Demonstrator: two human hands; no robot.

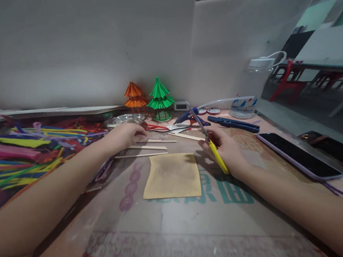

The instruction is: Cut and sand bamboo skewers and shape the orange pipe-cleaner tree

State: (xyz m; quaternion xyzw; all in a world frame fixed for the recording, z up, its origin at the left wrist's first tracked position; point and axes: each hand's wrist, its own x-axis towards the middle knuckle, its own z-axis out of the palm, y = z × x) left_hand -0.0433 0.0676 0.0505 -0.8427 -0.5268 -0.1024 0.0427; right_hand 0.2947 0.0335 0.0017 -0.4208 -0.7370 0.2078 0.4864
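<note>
My left hand (127, 136) hovers over the left ends of several thin wooden sticks (150, 147), its fingers slightly bent and apart; nothing shows in them. The undersides of those fingers are hidden. In my right hand (223, 147) is a pair of scissors with yellow handles (218, 156), the metal blades pointing up and away to the left. Between my hands, a little nearer to me, a square of yellowish paper (174, 176) lies flat on the table. Another wooden stick (186, 136) lies just beyond it, close to the scissors.
Bundles of coloured strips (16, 156) cover the left side. Behind stand an orange tree-shaped craft (135, 96), a green one (160, 98), a metal dish (127, 118) and a blue glue gun (188, 116). On the right are a utility knife (234, 123), a phone (298, 156) and a clear bottle (250, 88).
</note>
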